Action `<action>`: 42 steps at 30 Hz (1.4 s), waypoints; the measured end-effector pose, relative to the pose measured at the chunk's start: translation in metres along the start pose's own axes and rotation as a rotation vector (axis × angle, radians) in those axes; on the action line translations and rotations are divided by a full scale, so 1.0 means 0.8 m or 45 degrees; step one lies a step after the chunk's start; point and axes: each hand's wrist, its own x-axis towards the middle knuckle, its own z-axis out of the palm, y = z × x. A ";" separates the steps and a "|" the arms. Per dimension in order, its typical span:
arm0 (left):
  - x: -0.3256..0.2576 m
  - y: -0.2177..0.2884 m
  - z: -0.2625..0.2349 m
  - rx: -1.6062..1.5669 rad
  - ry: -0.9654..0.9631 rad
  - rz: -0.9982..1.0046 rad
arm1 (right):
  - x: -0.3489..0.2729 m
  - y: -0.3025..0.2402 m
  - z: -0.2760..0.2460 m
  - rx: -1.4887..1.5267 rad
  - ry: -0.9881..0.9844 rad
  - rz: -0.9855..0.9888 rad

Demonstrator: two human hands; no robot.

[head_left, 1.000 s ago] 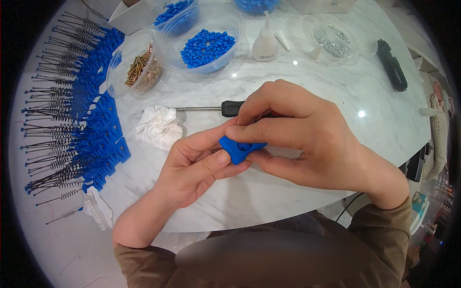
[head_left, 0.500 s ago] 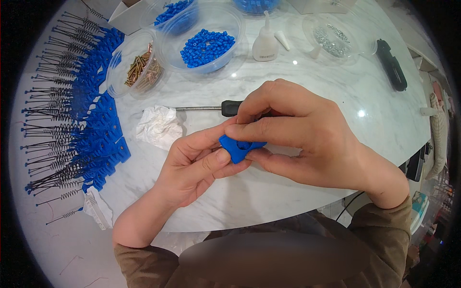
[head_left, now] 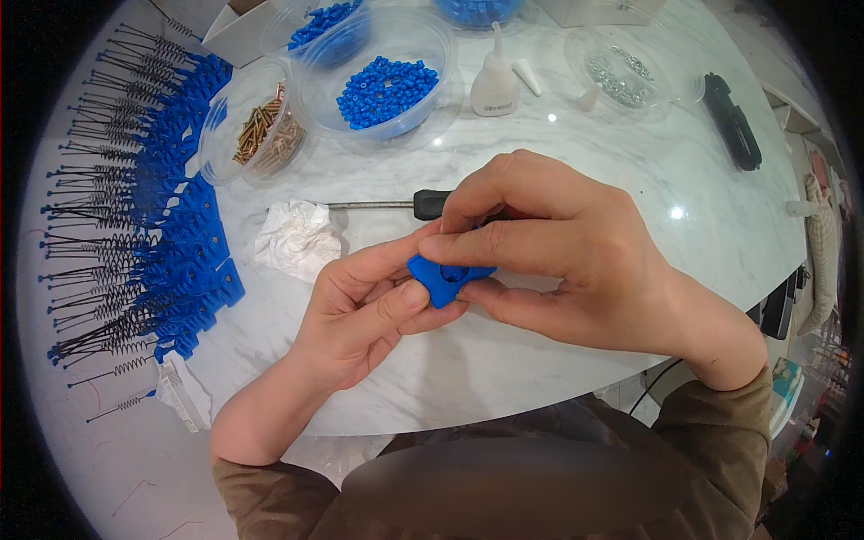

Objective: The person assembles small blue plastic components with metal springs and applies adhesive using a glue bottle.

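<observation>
A small blue plastic part [head_left: 441, 290] with a round recess is held between both hands over the table's front half. My left hand [head_left: 364, 310] pinches its left end between thumb and fingers. From the right, my right hand [head_left: 558, 247] grips it, thumb and index finger at its upper side and another finger beneath. My fingers cover much of the part, and whether a smaller piece sits in the recess I cannot tell. Just behind the hands lies a screwdriver [head_left: 430, 204], its black handle partly hidden by my right hand. Its shaft tip reaches a crumpled white tissue [head_left: 299, 239].
Blue parts with black springs [head_left: 184, 234] line the left edge. Behind stand a tub of brass-coloured screws [head_left: 216, 157], a tub of small blue pieces [head_left: 310, 112], a squeeze bottle [head_left: 495, 90] and a tub of metal rings [head_left: 621, 76]. A black tool [head_left: 733, 123] lies right.
The blue part has tilted slightly and shifted a little left in my fingers. Both hands keep nearly the same grip.
</observation>
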 end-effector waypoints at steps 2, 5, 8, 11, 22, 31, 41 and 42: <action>-0.001 0.000 0.000 0.000 0.022 -0.007 | 0.000 0.000 0.000 -0.001 0.004 -0.009; 0.000 0.000 0.000 0.011 0.004 0.000 | 0.000 0.000 0.000 0.001 0.002 -0.004; 0.001 0.000 0.011 0.000 0.116 0.015 | 0.000 -0.002 -0.002 -0.007 -0.007 0.020; 0.002 0.001 0.011 0.011 0.115 0.012 | 0.001 -0.001 -0.004 -0.019 -0.059 0.059; 0.001 0.006 0.009 -0.049 0.150 -0.006 | 0.006 0.002 -0.017 0.285 -0.062 0.166; 0.001 0.008 -0.002 -0.087 -0.019 0.047 | 0.011 -0.002 -0.027 0.294 -0.165 0.314; 0.000 0.011 0.000 -0.069 0.016 -0.018 | 0.008 -0.005 -0.023 0.699 -0.070 0.427; -0.001 0.011 0.000 -0.072 0.018 -0.010 | 0.009 -0.007 -0.023 0.696 -0.030 0.498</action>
